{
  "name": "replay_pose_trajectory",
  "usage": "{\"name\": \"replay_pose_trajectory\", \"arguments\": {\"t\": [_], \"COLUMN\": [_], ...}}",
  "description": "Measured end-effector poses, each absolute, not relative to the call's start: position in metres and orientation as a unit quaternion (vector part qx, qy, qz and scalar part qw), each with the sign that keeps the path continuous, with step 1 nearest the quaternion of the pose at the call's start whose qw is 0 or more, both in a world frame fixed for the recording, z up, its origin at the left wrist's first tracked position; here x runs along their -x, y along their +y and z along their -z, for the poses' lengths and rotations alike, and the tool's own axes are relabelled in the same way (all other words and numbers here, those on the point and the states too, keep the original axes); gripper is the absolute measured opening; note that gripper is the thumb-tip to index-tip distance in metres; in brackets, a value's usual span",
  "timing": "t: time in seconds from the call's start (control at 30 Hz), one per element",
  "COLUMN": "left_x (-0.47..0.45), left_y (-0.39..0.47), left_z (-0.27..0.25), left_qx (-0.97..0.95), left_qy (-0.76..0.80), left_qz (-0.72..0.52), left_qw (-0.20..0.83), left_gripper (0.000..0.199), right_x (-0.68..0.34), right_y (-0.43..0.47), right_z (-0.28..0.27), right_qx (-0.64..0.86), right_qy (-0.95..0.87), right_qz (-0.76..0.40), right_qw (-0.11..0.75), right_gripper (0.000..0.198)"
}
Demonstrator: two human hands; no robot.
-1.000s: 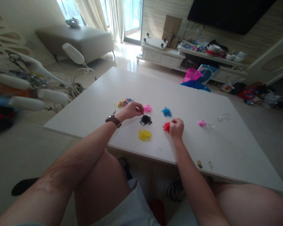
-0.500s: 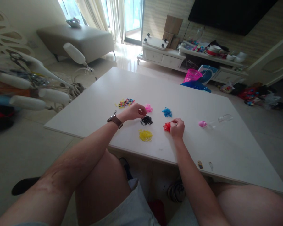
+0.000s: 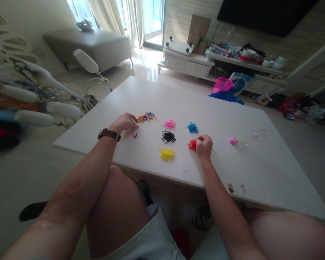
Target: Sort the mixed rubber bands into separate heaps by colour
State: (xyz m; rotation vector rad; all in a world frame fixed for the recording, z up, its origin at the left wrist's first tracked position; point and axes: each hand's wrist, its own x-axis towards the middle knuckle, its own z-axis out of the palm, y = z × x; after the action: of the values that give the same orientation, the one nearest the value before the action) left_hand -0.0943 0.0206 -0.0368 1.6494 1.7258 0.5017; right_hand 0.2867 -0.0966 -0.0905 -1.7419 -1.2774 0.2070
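Observation:
Small rubber bands lie in heaps sorted by colour on a white table (image 3: 227, 119). My left hand (image 3: 124, 122), with a watch on its wrist, reaches the edge of the mixed-colour heap (image 3: 146, 117), fingers slightly apart. Below its fingertips lie a few loose pink and black bands (image 3: 134, 134). My right hand (image 3: 204, 145) rests at the red heap (image 3: 192, 144) with its fingers closed; what they hold is hidden. Between the hands are the pink heap (image 3: 169, 123), the black heap (image 3: 168, 136) and the yellow heap (image 3: 167, 154). A blue heap (image 3: 192, 128) lies behind the red one.
To the right are a pink object (image 3: 234, 141) and a clear plastic piece (image 3: 260, 134). Two small stickers or charms (image 3: 230, 187) lie near the front edge. A lamp with white arms (image 3: 86, 61) stands left of the table; a pink basket (image 3: 222, 85) is beyond it.
My left hand has moved left from the black heap to the mixed heap. Pink and black bands now show below it. My right hand stays at the red heap.

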Motion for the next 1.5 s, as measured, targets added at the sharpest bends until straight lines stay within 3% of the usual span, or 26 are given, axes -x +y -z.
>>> {"name": "replay_pose_trajectory", "arguments": {"t": [0.4,0.6,1.0,1.5], "left_x": [0.094,0.1,0.095,0.09], "left_y": [0.018,0.015,0.015,0.008], "left_z": [0.031,0.023,0.025,0.018], "left_qx": [-0.66,-0.708,-0.719,-0.727], "left_qy": [0.654,0.62,0.594,0.601], "left_qz": [-0.149,-0.09,0.015,-0.06], "left_qw": [0.337,0.327,0.36,0.327], "left_gripper": [0.035,0.018,0.014,0.018], "right_x": [-0.286,-0.286,-0.285,-0.285], "right_y": [-0.097,-0.096,-0.097,-0.096], "right_z": [0.089,0.089,0.087,0.088], "right_qx": [0.714,0.713,0.716,0.712], "right_qy": [-0.512,-0.52,-0.517,-0.519], "right_qz": [-0.099,-0.097,-0.099,-0.095], "right_qw": [0.467,0.46,0.459,0.464], "right_gripper": [0.01,0.011,0.009,0.009]}}
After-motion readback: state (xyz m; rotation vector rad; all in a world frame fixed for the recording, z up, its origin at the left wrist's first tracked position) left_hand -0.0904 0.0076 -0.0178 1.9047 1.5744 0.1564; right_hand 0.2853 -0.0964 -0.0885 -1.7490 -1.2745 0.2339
